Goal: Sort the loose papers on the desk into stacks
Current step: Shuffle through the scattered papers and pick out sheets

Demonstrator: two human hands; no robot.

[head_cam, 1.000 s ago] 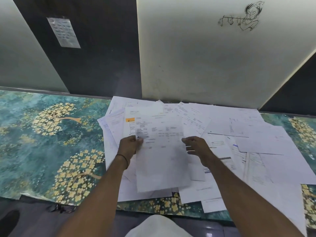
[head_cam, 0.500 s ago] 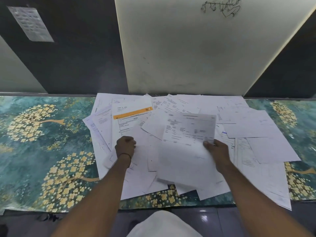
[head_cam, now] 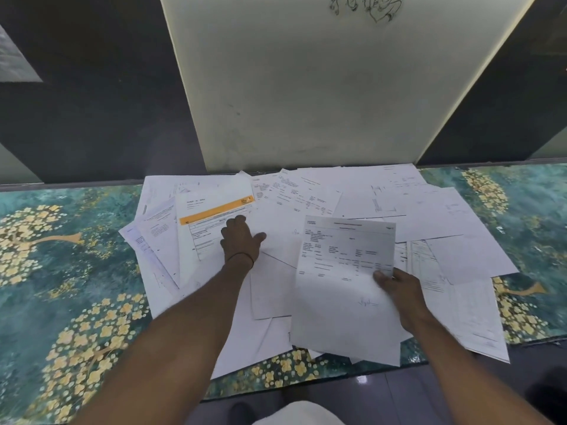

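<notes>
Loose white papers (head_cam: 429, 216) lie spread and overlapping across the middle of the desk. My right hand (head_cam: 399, 289) pinches a printed sheet (head_cam: 340, 286) by its right edge and holds it lifted over the pile's near side. My left hand (head_cam: 242, 240) rests on the pile, its fingers on a sheet with an orange band (head_cam: 214, 214) at the left of the spread.
The desk (head_cam: 61, 271) is covered in a teal cloth with gold flower trees; bare cloth shows left and far right of the papers. A pale wall panel (head_cam: 306, 87) rises right behind the pile. The desk's near edge runs just below the papers.
My right hand carried the printed sheet from the left part of the pile toward the right. My left hand let go of it and moved forward onto the orange-banded sheet.
</notes>
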